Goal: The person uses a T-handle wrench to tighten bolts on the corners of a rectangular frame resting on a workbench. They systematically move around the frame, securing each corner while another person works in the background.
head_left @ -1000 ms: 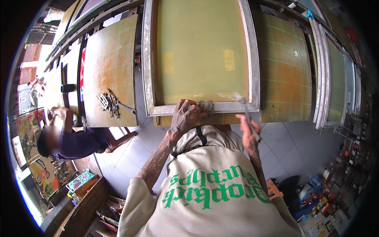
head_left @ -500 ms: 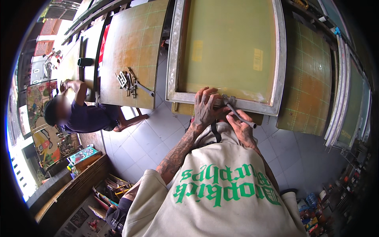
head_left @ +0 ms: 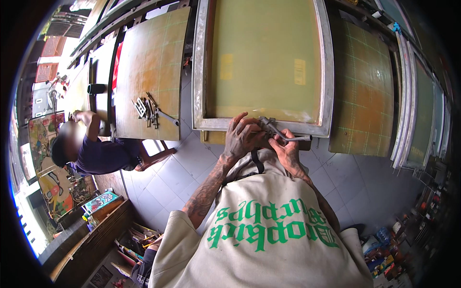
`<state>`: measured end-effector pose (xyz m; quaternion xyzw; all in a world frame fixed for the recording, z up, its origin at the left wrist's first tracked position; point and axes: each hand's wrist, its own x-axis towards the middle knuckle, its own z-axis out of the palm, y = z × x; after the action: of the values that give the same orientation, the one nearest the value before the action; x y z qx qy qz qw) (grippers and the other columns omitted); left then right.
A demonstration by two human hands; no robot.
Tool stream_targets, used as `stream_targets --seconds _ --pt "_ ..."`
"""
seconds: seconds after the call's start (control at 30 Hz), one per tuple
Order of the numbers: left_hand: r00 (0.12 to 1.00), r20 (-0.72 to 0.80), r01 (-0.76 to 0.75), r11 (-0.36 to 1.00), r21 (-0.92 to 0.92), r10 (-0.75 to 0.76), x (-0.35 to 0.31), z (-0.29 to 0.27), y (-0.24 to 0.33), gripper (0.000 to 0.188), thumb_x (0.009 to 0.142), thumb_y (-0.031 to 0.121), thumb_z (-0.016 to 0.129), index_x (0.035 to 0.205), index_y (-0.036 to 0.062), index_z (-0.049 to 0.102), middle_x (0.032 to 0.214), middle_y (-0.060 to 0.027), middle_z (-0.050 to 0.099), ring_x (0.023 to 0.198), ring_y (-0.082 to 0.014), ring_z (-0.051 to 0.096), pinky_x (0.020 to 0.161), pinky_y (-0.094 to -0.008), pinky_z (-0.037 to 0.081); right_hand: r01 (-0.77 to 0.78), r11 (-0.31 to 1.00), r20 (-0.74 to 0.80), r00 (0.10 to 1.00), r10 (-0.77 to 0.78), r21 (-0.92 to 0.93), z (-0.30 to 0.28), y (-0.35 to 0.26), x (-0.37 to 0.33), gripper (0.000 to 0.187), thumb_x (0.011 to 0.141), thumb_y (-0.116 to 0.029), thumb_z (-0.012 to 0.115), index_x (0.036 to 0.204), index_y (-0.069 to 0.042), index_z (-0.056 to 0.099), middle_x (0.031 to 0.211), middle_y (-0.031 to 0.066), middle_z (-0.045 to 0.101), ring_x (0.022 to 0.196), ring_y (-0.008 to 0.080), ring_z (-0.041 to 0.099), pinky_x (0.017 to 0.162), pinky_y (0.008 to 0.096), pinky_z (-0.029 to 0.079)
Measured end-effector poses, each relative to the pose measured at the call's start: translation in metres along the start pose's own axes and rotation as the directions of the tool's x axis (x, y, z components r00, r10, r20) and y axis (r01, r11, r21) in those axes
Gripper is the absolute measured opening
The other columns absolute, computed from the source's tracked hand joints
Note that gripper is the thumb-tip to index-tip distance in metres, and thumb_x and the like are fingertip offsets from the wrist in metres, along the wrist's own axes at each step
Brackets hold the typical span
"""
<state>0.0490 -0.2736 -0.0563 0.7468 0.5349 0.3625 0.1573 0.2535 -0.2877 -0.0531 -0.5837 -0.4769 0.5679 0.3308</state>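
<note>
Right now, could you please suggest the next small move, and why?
Perhaps a slight turn of the wrench: its head appears to meet the metal fitting at the near edge of the frame, with the right hand at its handle and the left hand beside the fitting.

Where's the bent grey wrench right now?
Head view, just right of centre: the bent grey wrench is at the right hand, by the near rail of the screen frame.

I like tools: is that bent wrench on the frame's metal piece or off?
On, it seems: one end of the wrench meets the metal piece. Can't tell if it's fully seated.
</note>
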Motion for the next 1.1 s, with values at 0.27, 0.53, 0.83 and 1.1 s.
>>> stream_targets --seconds 0.27,0.53,0.83,1.1 --pt "0.998 0.03 -0.053 0.997 0.057 0.052 0.012 -0.013 0.012 0.028 0.075 0.025 0.084 0.094 0.015 0.066 0.121 -0.0047 0.062 0.124 -0.0343 0.052 0.103 -0.0473 0.043 -0.024 0.999 0.013 1.0 0.024 0.034 -0.002 0.0 0.002 0.021 0.087 -0.016 0.074 0.087 -0.008 0.055 0.077 -0.0027 0.053 0.075 0.0079 0.049 0.07 0.0284 0.043" --pt "0.996 -0.061 0.058 0.998 -0.016 -0.059 0.021 -0.009 0.019 0.03 0.073 0.028 0.086 0.092 0.0141 0.066 0.116 -0.004 0.065 0.12 -0.0331 0.055 0.101 -0.0461 0.045 -0.023 1.0 0.033 0.999 0.022 0.008 -0.004 0.002 0.004 0.022 0.085 -0.016 0.076 0.084 -0.007 0.055 0.074 -0.0023 0.053 0.073 0.0082 0.049 0.068 0.0292 0.044" --pt "0.998 -0.002 0.067 0.998 0.002 -0.067 0.014 0.001 0.01 0.026 0.077 0.026 0.084 0.092 0.0137 0.066 0.124 -0.0039 0.066 0.128 -0.0338 0.053 0.101 -0.0457 0.045 -0.028 0.999 0.057 0.998 0.027 0.022 -0.01 0.005 0.008 0.022 0.085 -0.017 0.076 0.086 -0.008 0.056 0.075 -0.0027 0.054 0.073 0.0087 0.05 0.068 0.0293 0.044" --pt "0.909 -0.297 0.283 0.956 -0.073 -0.292 0.019 -0.048 0.004 0.02 0.08 0.01 0.081 0.092 0.0067 0.065 0.12 -0.0107 0.069 0.125 -0.0356 0.056 0.105 -0.0442 0.044 -0.142 0.962 0.216 0.972 0.091 0.232 -0.002 -0.037 -0.004 0.027 0.087 -0.009 0.076 0.103 -0.005 0.055 0.089 0.0015 0.062 0.087 0.0108 0.063 0.081 0.0281 0.051"
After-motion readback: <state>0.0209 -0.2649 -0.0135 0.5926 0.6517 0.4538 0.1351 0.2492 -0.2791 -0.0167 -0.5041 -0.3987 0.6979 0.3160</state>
